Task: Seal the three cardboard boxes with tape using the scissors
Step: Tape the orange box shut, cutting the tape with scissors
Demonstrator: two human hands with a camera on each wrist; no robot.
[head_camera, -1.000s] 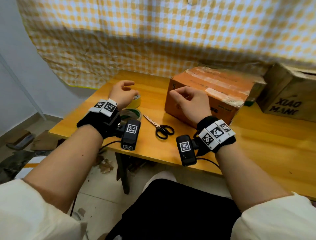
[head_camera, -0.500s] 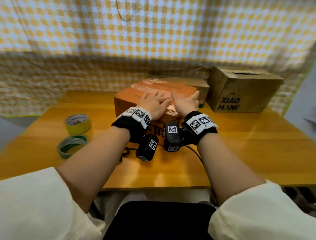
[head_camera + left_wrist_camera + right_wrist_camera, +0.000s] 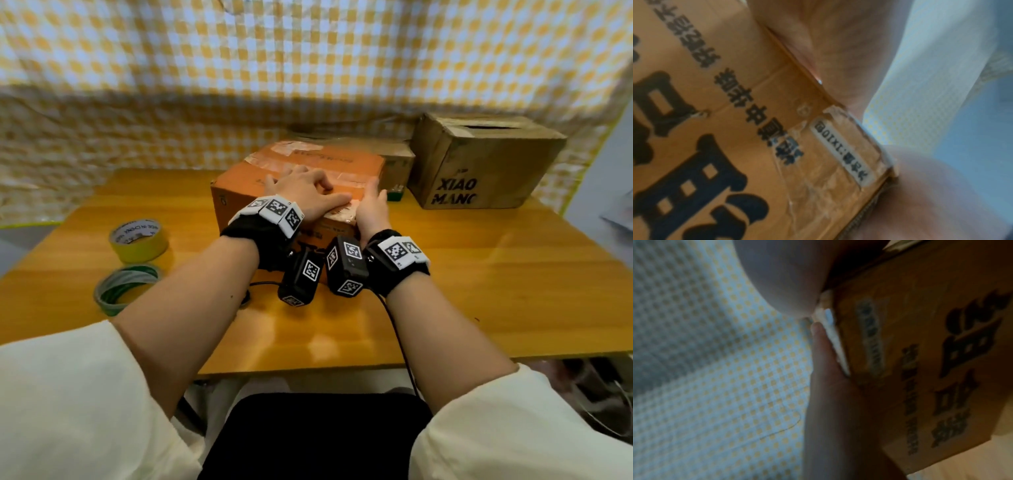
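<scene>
An orange cardboard box [image 3: 239,195] with old clear tape on top stands mid-table. My left hand [image 3: 305,192] presses on its top, fingers spread, thumb pointing right. My right hand [image 3: 371,202] lies with straight fingers along the top's near right corner. The left wrist view shows the box's printed front [image 3: 735,146] and wrinkled clear tape [image 3: 818,186] just below my palm. The right wrist view shows my right hand [image 3: 828,369] against the box edge [image 3: 920,353]. A brown "XIAO MANG" box [image 3: 479,164] stands to the right, a third box [image 3: 397,161] behind. My left forearm hides the scissors.
A yellow tape roll [image 3: 138,240] and a green-grey roll [image 3: 126,286] lie on the wooden table [image 3: 479,291] at the left. A checked cloth [image 3: 308,68] hangs behind the boxes. Bare tabletop shows in front of and right of the orange box.
A second ago my hands hovered near the tape rolls and the box. They now rest on the box top; the right hand has slid to its right corner.
</scene>
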